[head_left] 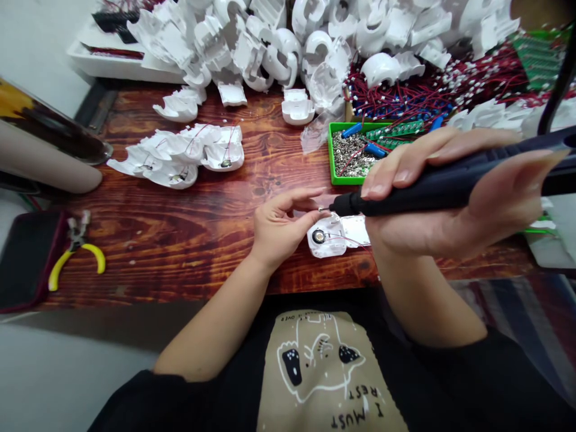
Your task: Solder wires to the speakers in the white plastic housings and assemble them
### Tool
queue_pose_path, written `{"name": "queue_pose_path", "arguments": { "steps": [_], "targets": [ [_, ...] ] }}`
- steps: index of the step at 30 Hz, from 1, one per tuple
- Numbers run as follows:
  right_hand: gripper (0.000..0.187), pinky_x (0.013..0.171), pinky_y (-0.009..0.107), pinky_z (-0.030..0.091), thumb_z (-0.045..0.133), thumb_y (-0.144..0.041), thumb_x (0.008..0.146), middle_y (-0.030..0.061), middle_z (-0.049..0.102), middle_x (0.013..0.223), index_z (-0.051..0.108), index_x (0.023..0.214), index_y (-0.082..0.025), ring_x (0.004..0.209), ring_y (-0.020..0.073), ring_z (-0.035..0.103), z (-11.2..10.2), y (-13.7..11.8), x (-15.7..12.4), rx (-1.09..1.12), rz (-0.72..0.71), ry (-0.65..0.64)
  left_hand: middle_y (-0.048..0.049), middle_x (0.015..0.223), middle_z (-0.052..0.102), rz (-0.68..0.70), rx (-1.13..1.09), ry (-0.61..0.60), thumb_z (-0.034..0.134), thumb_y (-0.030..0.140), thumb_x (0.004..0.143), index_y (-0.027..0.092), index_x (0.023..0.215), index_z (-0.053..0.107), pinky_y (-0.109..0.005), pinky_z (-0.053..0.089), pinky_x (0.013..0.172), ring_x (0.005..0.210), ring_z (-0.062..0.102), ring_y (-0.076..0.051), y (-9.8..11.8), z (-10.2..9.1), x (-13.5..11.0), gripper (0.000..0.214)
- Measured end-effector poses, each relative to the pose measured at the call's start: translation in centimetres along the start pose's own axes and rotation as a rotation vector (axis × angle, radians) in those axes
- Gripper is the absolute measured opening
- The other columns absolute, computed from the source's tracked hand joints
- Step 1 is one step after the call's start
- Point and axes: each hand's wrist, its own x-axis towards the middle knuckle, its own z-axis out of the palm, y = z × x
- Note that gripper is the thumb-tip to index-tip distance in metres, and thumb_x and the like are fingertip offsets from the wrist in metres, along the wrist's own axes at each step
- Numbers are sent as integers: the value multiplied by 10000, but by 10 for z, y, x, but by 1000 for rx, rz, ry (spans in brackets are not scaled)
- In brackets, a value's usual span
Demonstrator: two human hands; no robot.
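Note:
My right hand (454, 198) is wrapped round a black electric screwdriver (432, 191) that lies level, its tip pointing left. My left hand (281, 225) pinches a tiny screw at that tip, thumb and fingers pressed together. Just below the tip, at the table's near edge, lies a white plastic shell (337, 235) with a round metal disc and thin red wires inside. The left fingers rest beside the shell's left end.
A green tray (335, 174) of small screws sits behind the hands. White plastic shells (180, 157) lie at mid-left and in a big heap (288, 42) at the back, with red wires (405, 96). Yellow-handled pliers (76, 252) lie left. Another person's arm (49, 165) rests at far left.

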Motion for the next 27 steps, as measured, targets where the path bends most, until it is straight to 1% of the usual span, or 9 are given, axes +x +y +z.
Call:
{"name": "queue_pose_path", "arguments": {
  "steps": [7,11,13,15,17,19,21,24,27],
  "targets": [
    [251,376,213,468,577,-444,913,-55,473,602,633,795,-229,419,61,538,-1,5,-2,-14,-47,22,8,799,784,37,22,-12,875,105,705,238,1003,805,-170,611,667,710,734,-110,-3,-2,-1,334],
    [243,361,222,456,579,-424,914,-53,484,598,634,784,-225,411,73,536,-1,4,-2,-16,-46,28,4,795,784,52,69,-13,878,123,709,229,1010,802,-183,608,654,707,731,-117,-2,-2,-1,329],
    [247,353,221,449,579,-430,916,-56,489,600,636,788,-227,407,73,535,-1,3,-1,-21,-41,25,2,798,784,81,108,-12,876,142,725,224,1026,798,-188,603,651,710,732,-119,-2,-3,-2,322],
    [237,340,217,436,591,-426,910,-59,490,592,635,787,-228,398,75,529,0,3,-1,-34,-50,24,0,829,790,142,176,-20,864,165,754,225,1058,791,-195,599,668,719,734,-117,-3,-4,-4,319],
    [218,316,216,416,624,-416,890,-63,489,578,629,783,-226,380,78,517,2,5,-1,-48,-75,27,-6,902,802,246,288,-43,840,184,793,237,1103,779,-212,596,701,751,742,-121,-4,-6,-6,320],
    [211,287,219,389,654,-401,869,-63,494,564,622,781,-213,352,82,497,2,6,-1,-51,-117,23,-8,986,807,358,412,-80,804,199,838,258,1149,762,-236,590,727,790,752,-131,-7,-8,-8,320],
    [207,264,226,364,666,-381,858,-57,504,553,624,785,-192,329,87,482,2,8,-3,-49,-170,10,-3,1024,806,414,497,-117,768,218,874,278,1199,737,-257,582,739,787,751,-134,-8,-10,-9,331],
    [192,270,229,370,670,-380,850,-61,513,543,636,795,-198,331,91,490,-1,7,-7,-84,-173,-15,5,1007,804,379,531,-162,741,260,897,289,1274,689,-288,581,786,767,745,-138,-7,-11,-12,381],
    [196,275,227,376,639,-397,865,-68,507,536,633,778,-222,331,86,489,-6,1,-12,-101,-104,2,-2,1063,792,343,572,-235,733,277,896,289,1296,663,-334,566,878,861,750,-164,-2,-11,-13,406]
  ]
}}
